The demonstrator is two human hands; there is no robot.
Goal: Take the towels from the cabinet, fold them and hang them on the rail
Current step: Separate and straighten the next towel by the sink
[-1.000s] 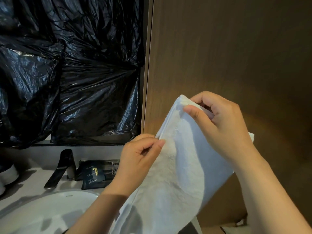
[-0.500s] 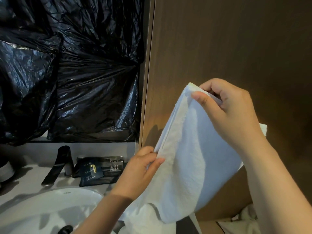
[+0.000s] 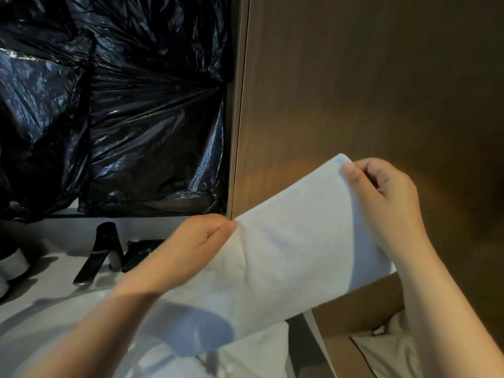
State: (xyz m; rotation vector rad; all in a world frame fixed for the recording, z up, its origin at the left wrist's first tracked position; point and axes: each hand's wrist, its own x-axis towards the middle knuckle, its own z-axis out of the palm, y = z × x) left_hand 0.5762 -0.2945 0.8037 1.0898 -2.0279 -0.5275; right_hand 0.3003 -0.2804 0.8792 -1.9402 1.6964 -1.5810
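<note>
A white towel [image 3: 289,257] is stretched slanting in front of me, its top edge rising from lower left to upper right. My left hand [image 3: 191,249] pinches its left corner between thumb and fingers. My right hand [image 3: 384,197] pinches the upper right corner, thumb on the near side. The towel's lower part hangs down over more white cloth [image 3: 253,356] beneath it. No rail is in view.
A brown wooden panel [image 3: 368,91] fills the right side. Black plastic sheeting [image 3: 114,113] covers the wall at left. Below it are a black tap [image 3: 101,255], a white basin [image 3: 46,317] and dark packets [image 3: 141,249] on the counter. White cloth [image 3: 390,350] lies lower right.
Both hands moved apart and the right hand dropped, so the towel went from hanging steeply to being stretched wide and flatter. The view tilted slightly.
</note>
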